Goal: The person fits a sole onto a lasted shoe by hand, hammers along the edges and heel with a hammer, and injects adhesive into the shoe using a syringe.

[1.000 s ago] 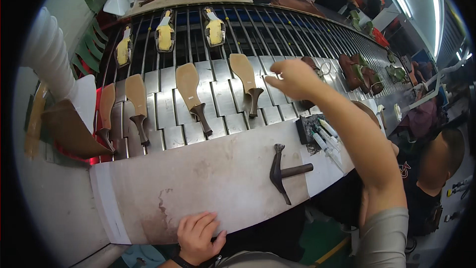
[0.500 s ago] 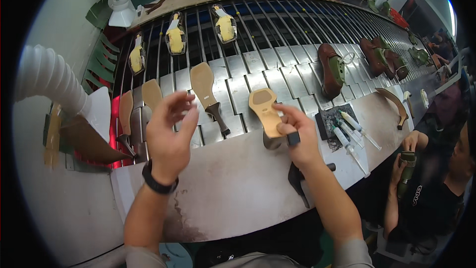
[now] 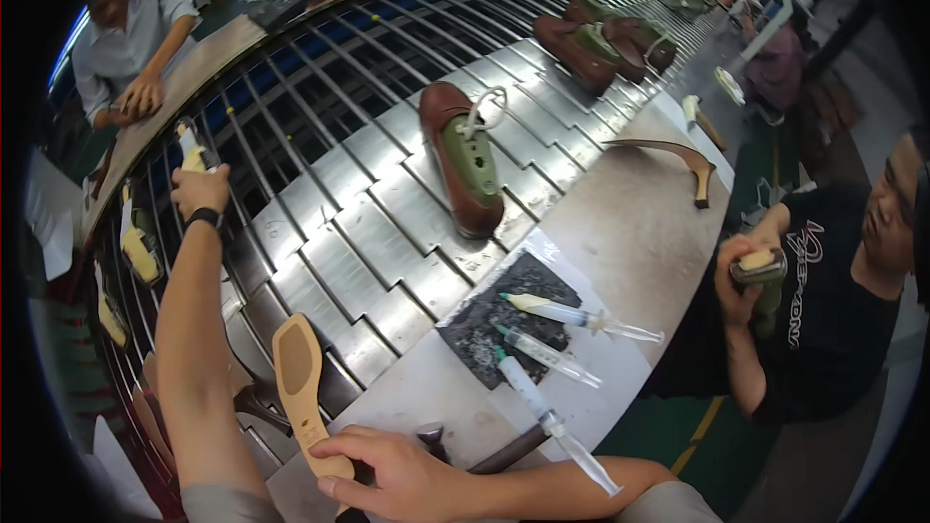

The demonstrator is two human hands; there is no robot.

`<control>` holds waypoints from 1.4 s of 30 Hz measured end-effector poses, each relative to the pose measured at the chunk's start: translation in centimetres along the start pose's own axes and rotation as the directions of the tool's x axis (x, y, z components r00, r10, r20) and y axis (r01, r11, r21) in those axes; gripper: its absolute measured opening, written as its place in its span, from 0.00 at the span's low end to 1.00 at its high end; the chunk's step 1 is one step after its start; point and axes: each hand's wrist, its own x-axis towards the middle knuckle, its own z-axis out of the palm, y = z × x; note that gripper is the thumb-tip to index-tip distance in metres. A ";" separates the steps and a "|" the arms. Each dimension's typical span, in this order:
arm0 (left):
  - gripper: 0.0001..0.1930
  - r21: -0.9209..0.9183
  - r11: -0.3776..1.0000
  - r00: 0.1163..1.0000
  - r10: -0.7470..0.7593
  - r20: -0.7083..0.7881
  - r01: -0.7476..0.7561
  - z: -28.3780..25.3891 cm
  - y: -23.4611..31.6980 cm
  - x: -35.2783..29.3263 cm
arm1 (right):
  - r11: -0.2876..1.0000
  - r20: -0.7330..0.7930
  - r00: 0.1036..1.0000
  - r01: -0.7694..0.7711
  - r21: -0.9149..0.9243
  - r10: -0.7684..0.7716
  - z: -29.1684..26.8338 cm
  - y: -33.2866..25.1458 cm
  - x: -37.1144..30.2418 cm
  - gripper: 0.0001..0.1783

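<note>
My left hand [image 3: 201, 194], with a black band at the wrist, reaches far across the conveyor. Its fingers close round the near end of an upturned shoe last [image 3: 192, 153] with a yellowish bottom. At the lower edge my right hand [image 3: 397, 475] grips a tan shoe sole [image 3: 300, 378] by its heel end, thumb and fingers on either side. That sole has a darker oval patch on its forepart, and its dark heel is partly hidden. Two more yellow-bottomed lasts, one a nearer last [image 3: 140, 254] and the other an outer last [image 3: 110, 318], lie left of my left arm.
A brown shoe [image 3: 460, 160] on a green last stands on the conveyor's metal plates [image 3: 339, 242]; several more brown shoes [image 3: 581, 48] are farther right. Syringes [image 3: 552, 416] lie on a dark pad [image 3: 484, 329]. A curved heeled sole [image 3: 678, 155] rests on the bench. Co-workers [image 3: 823, 300] are nearby.
The view has turned right. My left hand, empty before, has reached out to a yellow-bottomed last and closed on it. My right hand has lowered, still holding the tan sole.
</note>
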 end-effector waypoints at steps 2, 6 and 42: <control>0.52 -0.043 0.977 0.978 0.210 -0.014 -0.210 -2.1 -3.9 3.7 | 0.990 -0.094 0.988 0.129 0.057 -0.124 0.2 -0.6 -0.5 0.42; 0.41 -0.530 0.816 0.887 0.401 0.231 -0.231 -10.3 -10.1 0.0 | 0.940 -0.219 0.914 0.332 -0.082 -0.342 0.5 -0.2 -0.5 0.48; 0.29 -0.443 0.815 0.927 0.343 -0.150 -0.373 -39.1 -42.4 -48.0 | 0.974 -0.433 0.881 0.224 0.021 -0.193 9.6 0.8 -3.4 0.18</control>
